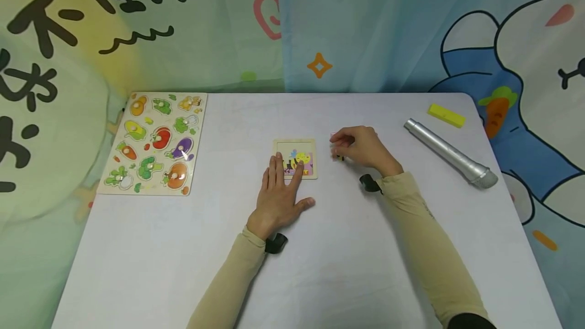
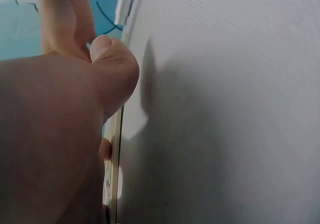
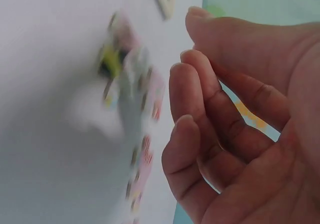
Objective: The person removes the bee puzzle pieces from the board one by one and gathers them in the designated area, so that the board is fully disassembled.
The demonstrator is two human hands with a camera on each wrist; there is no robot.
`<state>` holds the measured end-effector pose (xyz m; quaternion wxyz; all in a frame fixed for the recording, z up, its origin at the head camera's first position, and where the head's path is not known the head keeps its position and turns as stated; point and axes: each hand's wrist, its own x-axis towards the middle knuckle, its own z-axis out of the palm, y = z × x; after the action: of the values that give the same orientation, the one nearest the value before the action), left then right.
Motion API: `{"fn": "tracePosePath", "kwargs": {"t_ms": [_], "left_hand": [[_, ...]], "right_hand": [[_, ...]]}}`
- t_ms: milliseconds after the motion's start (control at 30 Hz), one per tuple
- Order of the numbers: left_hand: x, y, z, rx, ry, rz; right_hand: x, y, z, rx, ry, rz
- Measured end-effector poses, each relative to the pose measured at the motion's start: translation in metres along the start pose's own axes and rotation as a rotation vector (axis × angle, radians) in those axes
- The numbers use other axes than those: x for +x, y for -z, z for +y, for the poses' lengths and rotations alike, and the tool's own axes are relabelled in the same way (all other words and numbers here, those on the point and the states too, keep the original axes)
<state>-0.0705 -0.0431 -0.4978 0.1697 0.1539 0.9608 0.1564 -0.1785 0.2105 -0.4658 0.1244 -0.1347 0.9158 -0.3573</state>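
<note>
A small square jigsaw puzzle in a pale wooden frame [image 1: 294,141] lies at the middle of the table, with a colourful cartoon picture partly covered by fingers. My left hand [image 1: 278,199] rests on it, fingers straight and thumb out to the side; the left wrist view shows the frame's edge [image 2: 116,169] beyond the hand. Just right of the frame, my right hand [image 1: 364,150] hovers with loosely bent fingers above several loose jigsaw pieces [image 1: 338,157]. In the right wrist view, these pieces [image 3: 144,166] are blurred, and nothing shows between the thumb and fingertips.
A vegetable peg puzzle board [image 1: 152,189] lies at the table's back left. On the right are a silver microphone-shaped object [image 1: 445,151] and a yellow block [image 1: 446,115]. A printed curtain [image 1: 356,24] hangs behind the white table [image 1: 183,258].
</note>
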Motion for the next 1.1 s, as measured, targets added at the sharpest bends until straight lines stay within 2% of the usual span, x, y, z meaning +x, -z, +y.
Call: {"fn": "tracePosePath", "kwargs": {"t_ms": [333, 667, 1100], "left_hand": [[0.001, 0.0, 0.0, 0.004, 0.003, -0.021], [-0.001, 0.0, 0.001, 0.03, -0.004, -0.012], [-0.003, 0.004, 0.002, 0.036, -0.005, -0.007]], "right_hand": [[0.025, -0.022, -0.026, 0.021, 0.087, -0.101], [0.039, -0.04, -0.043, 0.015, 0.107, -0.232], [0.043, -0.045, -0.052, -0.022, 0.071, -0.239]]}}
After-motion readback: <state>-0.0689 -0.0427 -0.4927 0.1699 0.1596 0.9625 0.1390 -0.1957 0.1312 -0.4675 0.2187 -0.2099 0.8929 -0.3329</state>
